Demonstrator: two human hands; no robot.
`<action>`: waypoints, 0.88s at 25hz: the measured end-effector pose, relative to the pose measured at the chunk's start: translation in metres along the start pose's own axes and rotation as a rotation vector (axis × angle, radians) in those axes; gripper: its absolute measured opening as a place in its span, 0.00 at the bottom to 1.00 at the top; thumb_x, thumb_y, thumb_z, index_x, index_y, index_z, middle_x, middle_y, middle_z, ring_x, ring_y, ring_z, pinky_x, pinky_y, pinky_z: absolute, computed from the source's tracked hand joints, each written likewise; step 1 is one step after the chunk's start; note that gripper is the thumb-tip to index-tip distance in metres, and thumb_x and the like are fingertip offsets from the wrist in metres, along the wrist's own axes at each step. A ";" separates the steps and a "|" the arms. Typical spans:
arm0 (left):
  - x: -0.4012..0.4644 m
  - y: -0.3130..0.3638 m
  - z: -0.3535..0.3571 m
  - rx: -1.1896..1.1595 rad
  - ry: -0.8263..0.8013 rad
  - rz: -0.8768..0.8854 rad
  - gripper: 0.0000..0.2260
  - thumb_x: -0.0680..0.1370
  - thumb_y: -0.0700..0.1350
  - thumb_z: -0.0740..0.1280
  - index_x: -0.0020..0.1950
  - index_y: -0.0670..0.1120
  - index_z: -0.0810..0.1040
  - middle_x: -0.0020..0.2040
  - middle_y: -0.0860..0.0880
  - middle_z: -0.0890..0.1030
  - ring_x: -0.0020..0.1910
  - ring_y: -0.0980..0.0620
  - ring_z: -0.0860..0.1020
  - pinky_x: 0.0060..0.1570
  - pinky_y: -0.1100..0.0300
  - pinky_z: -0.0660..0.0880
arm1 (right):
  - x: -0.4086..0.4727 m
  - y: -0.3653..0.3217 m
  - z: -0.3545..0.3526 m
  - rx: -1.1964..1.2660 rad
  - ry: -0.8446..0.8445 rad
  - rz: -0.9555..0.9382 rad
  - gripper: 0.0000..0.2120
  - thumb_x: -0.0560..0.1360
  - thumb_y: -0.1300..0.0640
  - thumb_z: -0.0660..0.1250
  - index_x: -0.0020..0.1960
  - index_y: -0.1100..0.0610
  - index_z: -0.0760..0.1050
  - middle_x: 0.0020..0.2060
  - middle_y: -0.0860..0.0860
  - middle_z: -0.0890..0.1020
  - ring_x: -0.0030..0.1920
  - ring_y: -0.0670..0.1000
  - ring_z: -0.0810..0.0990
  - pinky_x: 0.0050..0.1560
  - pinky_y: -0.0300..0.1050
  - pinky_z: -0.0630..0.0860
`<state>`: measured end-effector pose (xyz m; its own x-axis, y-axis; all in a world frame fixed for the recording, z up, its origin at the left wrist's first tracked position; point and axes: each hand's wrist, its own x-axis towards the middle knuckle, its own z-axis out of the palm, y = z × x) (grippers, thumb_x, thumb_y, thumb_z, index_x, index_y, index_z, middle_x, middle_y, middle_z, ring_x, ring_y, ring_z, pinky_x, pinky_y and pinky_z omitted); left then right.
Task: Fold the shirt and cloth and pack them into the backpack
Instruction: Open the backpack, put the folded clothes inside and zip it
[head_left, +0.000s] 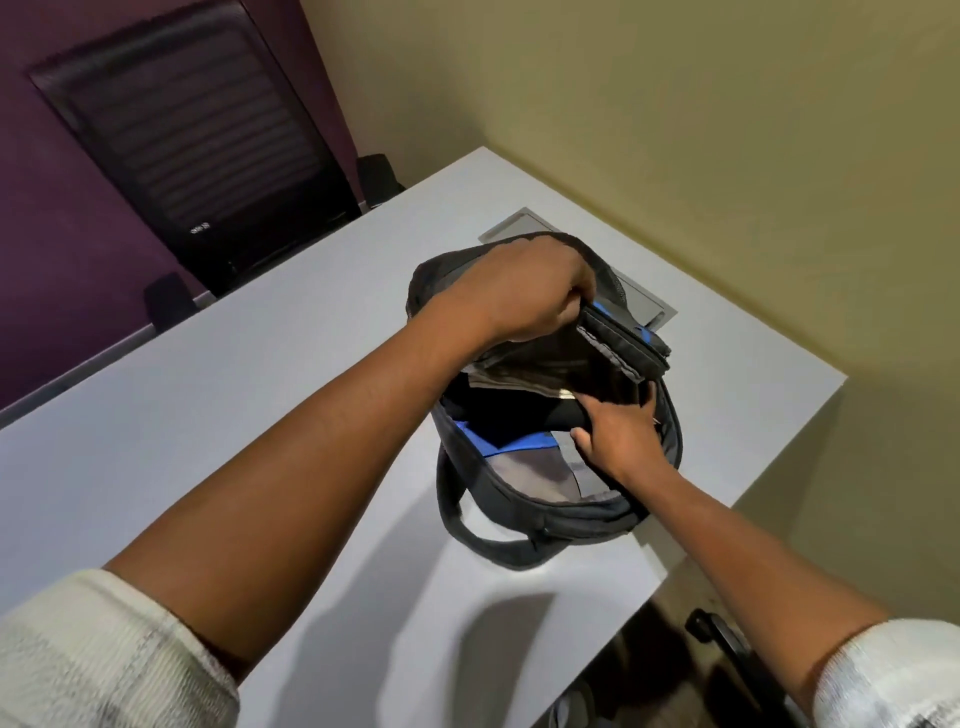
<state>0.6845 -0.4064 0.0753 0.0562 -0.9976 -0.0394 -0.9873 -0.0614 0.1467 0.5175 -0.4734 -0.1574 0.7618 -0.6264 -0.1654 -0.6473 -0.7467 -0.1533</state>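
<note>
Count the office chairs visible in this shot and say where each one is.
2. One black mesh-backed chair stands beyond the table's far-left edge against the purple wall. Only part of a second chair shows at the bottom right, below the table's near corner. Others may be out of view.

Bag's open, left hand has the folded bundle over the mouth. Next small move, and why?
Probably lower the bundle straight down into the compartment. The left hand grips the folded dark cloth at the mouth of the backpack, only partly in. The right hand presses the near rim back, keeping the opening wide, so the way down looks free.
</note>
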 end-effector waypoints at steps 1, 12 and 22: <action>0.001 0.003 0.000 0.003 0.023 0.011 0.12 0.80 0.46 0.63 0.60 0.54 0.82 0.58 0.52 0.81 0.57 0.46 0.78 0.44 0.56 0.67 | 0.005 -0.003 -0.002 0.051 -0.020 -0.008 0.20 0.76 0.50 0.67 0.67 0.46 0.73 0.45 0.54 0.85 0.50 0.61 0.82 0.68 0.65 0.66; -0.001 0.006 0.002 -0.062 0.161 0.082 0.10 0.82 0.45 0.61 0.57 0.53 0.81 0.52 0.52 0.77 0.50 0.47 0.78 0.41 0.56 0.66 | 0.036 -0.015 -0.013 0.281 -0.025 -0.051 0.10 0.82 0.55 0.59 0.58 0.57 0.76 0.55 0.63 0.81 0.53 0.67 0.79 0.47 0.52 0.72; -0.021 0.010 0.002 -0.136 0.056 0.018 0.11 0.81 0.43 0.64 0.60 0.53 0.82 0.54 0.52 0.79 0.55 0.49 0.78 0.50 0.53 0.73 | -0.019 -0.026 0.009 -0.119 0.135 -0.026 0.29 0.70 0.66 0.65 0.69 0.53 0.70 0.55 0.55 0.80 0.56 0.63 0.78 0.70 0.73 0.56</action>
<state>0.6733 -0.3857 0.0754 0.0510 -0.9985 0.0189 -0.9592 -0.0437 0.2793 0.5199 -0.4399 -0.1588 0.7801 -0.6249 -0.0298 -0.6256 -0.7792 -0.0379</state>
